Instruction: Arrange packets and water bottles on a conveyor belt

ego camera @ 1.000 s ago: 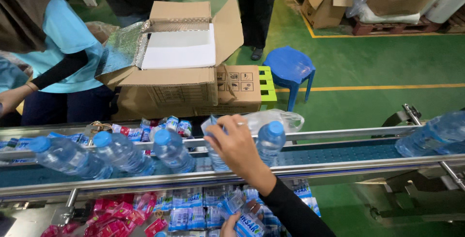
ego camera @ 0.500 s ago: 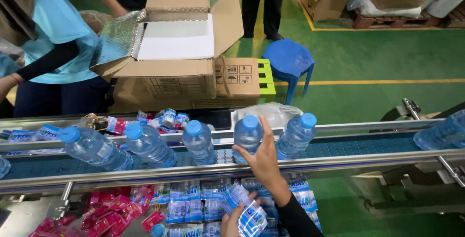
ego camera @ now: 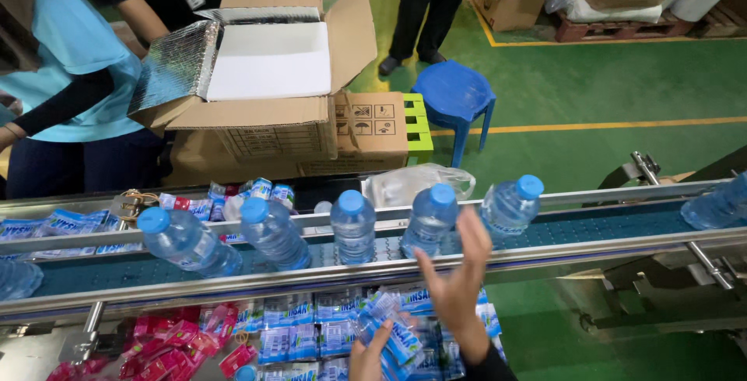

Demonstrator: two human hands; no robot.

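Several clear water bottles with blue caps ride the conveyor belt (ego camera: pixel 545 233). My right hand (ego camera: pixel 457 281) is raised at the belt's near rail with its fingers apart, holding nothing. Its fingertips are just below and between two upright bottles, one (ego camera: pixel 429 219) to the left and one (ego camera: pixel 510 207) to the right. Low at the frame's bottom edge, my left hand (ego camera: pixel 369 359) pinches a blue-and-white label sleeve (ego camera: pixel 397 336). More blue-and-white sleeves (ego camera: pixel 307 326) lie in a pile under both hands.
Red sleeves (ego camera: pixel 167 342) lie at the lower left. Beyond the belt stand an open cardboard box (ego camera: pixel 257 124) with foil lining, a blue stool (ego camera: pixel 454 97) and a crumpled plastic bag (ego camera: pixel 405 182). A person in a light blue top (ego camera: pixel 74 70) works at the far left; others stand behind.
The bottles have travelled right along the belt. My right hand has come off a bottle and drifted right and back toward me. The left hand keeps its sleeve.
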